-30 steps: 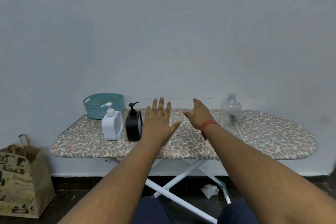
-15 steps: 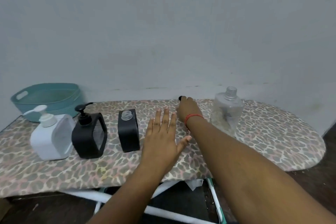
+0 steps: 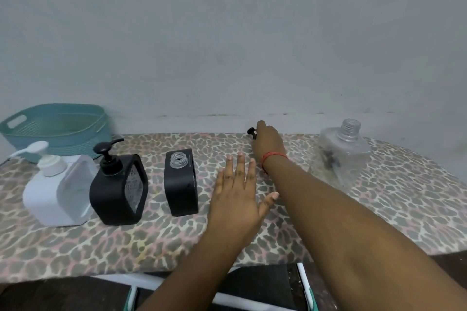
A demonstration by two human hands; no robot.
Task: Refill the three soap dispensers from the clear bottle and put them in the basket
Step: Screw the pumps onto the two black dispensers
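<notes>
— Two bare hands over the board: what are the fingers doing?
— Left hand (image 3: 237,194) lies spread and flat, fingers (image 3: 241,166) apart, holding nothing. Right hand (image 3: 267,144) reaches to the far edge, closed around what looks like a black pump head (image 3: 251,131), though little of it shows; a red thread (image 3: 274,156) circles the wrist.

— Where are the task's things?
— White dispenser (image 3: 58,192) and black dispenser (image 3: 118,184), pumps on, stand at left; an open black dispenser (image 3: 181,184), bare neck showing, stands just left of the flat hand. Uncapped clear bottle (image 3: 343,154) stands at right, teal basket (image 3: 58,129) far left.

— Surface and room?
— Leopard-print ironing board (image 3: 177,240) against a plain grey wall (image 3: 227,33). No writing is legible.
</notes>
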